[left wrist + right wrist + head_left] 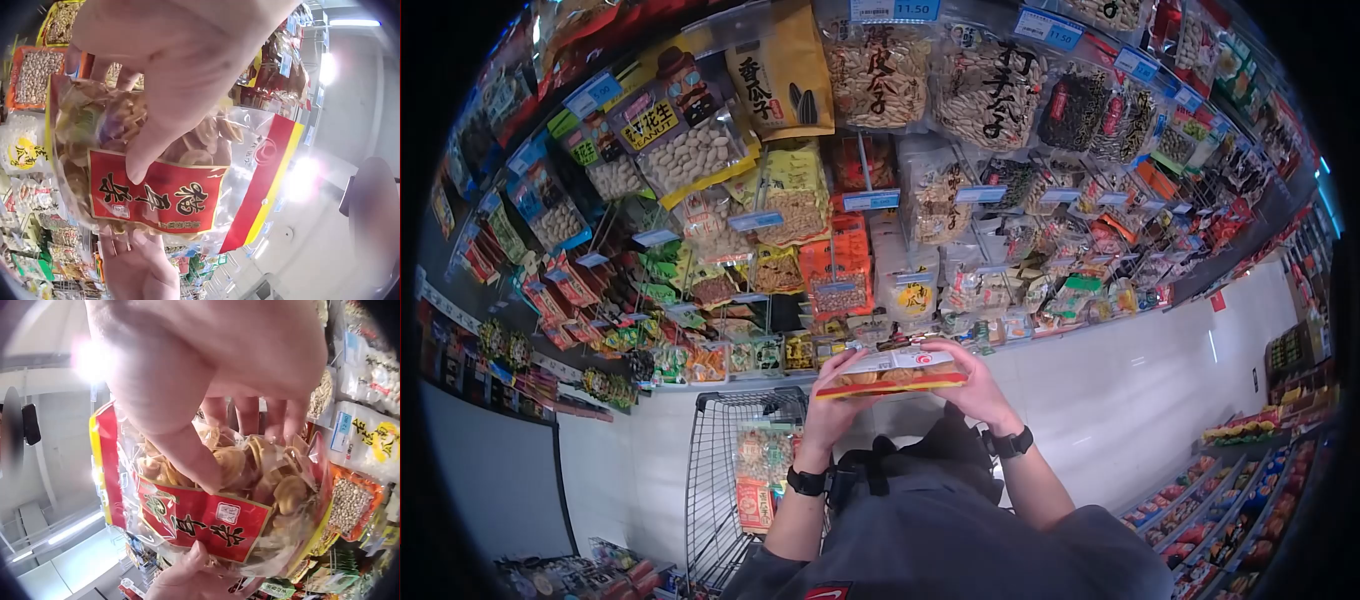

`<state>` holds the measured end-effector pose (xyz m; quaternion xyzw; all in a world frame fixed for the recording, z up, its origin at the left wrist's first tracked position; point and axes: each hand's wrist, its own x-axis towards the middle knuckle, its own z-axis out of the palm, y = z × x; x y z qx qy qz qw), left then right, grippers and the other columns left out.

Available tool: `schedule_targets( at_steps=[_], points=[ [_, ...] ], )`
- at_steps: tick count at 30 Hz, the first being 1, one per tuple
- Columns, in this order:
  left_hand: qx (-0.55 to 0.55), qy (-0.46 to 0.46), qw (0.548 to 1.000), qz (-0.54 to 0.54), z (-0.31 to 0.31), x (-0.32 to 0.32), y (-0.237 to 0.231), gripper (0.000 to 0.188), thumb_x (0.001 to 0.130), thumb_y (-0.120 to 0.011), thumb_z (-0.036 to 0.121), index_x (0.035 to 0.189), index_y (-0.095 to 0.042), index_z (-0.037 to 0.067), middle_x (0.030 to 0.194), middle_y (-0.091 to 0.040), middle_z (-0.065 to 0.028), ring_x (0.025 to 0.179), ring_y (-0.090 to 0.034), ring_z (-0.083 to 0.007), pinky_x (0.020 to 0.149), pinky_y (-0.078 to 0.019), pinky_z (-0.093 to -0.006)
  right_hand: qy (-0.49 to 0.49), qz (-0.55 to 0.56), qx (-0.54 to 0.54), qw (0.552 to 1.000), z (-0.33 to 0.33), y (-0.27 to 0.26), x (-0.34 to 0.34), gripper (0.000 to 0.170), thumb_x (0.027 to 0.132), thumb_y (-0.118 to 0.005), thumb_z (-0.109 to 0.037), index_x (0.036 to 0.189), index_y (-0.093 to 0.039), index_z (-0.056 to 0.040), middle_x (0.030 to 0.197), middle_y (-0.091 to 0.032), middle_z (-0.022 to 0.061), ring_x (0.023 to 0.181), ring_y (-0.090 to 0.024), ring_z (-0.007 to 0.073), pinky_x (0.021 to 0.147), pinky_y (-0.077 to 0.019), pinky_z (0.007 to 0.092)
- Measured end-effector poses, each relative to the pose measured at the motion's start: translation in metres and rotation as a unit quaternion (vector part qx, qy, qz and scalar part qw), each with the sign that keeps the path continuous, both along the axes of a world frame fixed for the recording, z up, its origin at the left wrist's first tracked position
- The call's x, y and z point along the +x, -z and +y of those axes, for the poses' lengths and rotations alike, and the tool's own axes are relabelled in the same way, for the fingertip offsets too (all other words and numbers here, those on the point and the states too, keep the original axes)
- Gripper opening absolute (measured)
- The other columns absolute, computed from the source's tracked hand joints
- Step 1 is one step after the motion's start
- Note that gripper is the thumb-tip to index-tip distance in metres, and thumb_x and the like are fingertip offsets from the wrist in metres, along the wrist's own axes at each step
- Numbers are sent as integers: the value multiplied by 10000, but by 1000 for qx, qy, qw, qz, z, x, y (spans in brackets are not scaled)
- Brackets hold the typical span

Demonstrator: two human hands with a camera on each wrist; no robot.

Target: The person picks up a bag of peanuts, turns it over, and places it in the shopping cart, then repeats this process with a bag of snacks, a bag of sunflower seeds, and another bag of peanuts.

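Both hands hold a clear snack bag [200, 147] with a red label, red and yellow edge bands and round brown crisps inside. In the head view the bag [890, 372] is seen nearly edge-on, in front of the body. My left hand [837, 390] grips one end, and my right hand [977, 388] grips the other. The left wrist view has the left thumb lying across the front of the bag. From the right wrist, the right thumb presses on its front near the label, with the fingers curled behind it.
A wire shopping cart [700, 470] stands at the lower left with packages [755, 503] in it. Ahead, shelves carry hanging bags of seeds [880, 75] and peanuts [690, 152] with blue price tags. More shelving [1230, 510] with packaged goods runs along the lower right, beyond the pale floor [1090, 400].
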<state>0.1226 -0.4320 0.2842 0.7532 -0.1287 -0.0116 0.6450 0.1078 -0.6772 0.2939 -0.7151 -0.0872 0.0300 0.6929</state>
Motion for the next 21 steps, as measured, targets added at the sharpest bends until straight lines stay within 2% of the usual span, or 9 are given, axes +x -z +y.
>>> schedule_targets(
  at_steps=[1, 3, 8, 11, 13, 15, 16, 20, 21],
  points=[
    [0, -1, 1000, 0, 1, 1, 4, 587, 699, -767, 4, 1263, -607, 26, 1244, -602, -146, 1209, -534, -269, 1038, -401, -362, -15, -24, -17, 999, 0, -3, 0, 511, 786, -734, -2, 1265, -559, -37, 1321, -539, 102, 1267, -487, 211, 1079, -369, 331],
    [42, 8, 995, -86, 4, 6, 12, 560, 722, -732, -14, 1265, -603, 26, 1287, -583, -147, 1216, -535, -281, 1039, -396, -350, -17, -43, -13, 999, 1, -4, 0, 517, 786, -727, 4, 1271, -554, -34, 1339, -524, 110, 1272, -486, 216, 1080, -367, 332],
    [37, -10, 996, -77, -1, -1, 5, 525, 738, -716, -26, 1250, -609, 18, 1287, -590, -134, 1224, -538, -269, 1029, -404, -337, -11, -56, -14, 998, 6, -6, 1, 507, 800, -706, 10, 1279, -546, -31, 1358, -512, 112, 1280, -480, 209, 1085, -365, 339],
    [-15, -7, 1000, -11, 2, -1, 26, 512, 762, -728, -14, 1253, -585, 1, 1238, -616, -121, 1181, -564, -226, 998, -430, -327, 19, -11, 6, 1000, 6, 9, -3, 502, 754, -690, 65, 1234, -582, -38, 1277, -571, 106, 1212, -533, 216, 1066, -383, 328],
    [-63, -1, 997, 38, 3, -7, 28, 537, 781, -734, -2, 1284, -548, -4, 1195, -634, -117, 1135, -591, -198, 970, -453, -318, 15, 41, 31, 999, 0, 29, -3, 494, 798, -677, 50, 1271, -548, -14, 1112, -606, 64, 1063, -579, 151, 965, -448, 298],
    [-149, -65, 974, 156, 0, -10, 11, 657, 814, -751, 46, 1378, -415, 4, 1119, -655, -103, 1024, -620, -138, 883, -495, -282, 8, 69, 80, 994, 2, 18, -3, 539, 814, -679, 38, 1321, -503, -9, 1033, -597, 35, 984, -570, 112, 895, -460, 273],
    [-112, -58, 972, 200, 2, -10, 2, 743, 855, -730, 97, 1444, -283, 23, 1066, -658, -95, 942, -630, -104, 821, -505, -245, 3, 103, 128, 986, 4, 12, -3, 587, 830, -681, 26, 1372, -457, -5, 954, -588, 6, 905, -561, 72, 825, -473, 249],
    [-152, -81, 961, 217, 6, -7, 21, 593, 930, -649, 154, 1419, -348, 8, 1092, -652, -100, 938, -619, -95, 814, -503, -245, 57, 108, 154, 980, 9, 10, 0, 697, 859, -693, -17, 1459, -338, -19, 877, -588, -25, 823, -545, 44, 741, -462, 216],
    [-213, -88, 946, 227, 4, -7, 15, 550, 964, -595, 172, 1429, -353, 6, 1148, -629, -104, 964, -605, -90, 823, -495, -239, 60, 127, 153, 978, 8, 6, 2, 731, 872, -692, -41, 1483, -292, -29, 842, -585, -32, 777, -539, 43, 733, -461, 214]
  ],
)
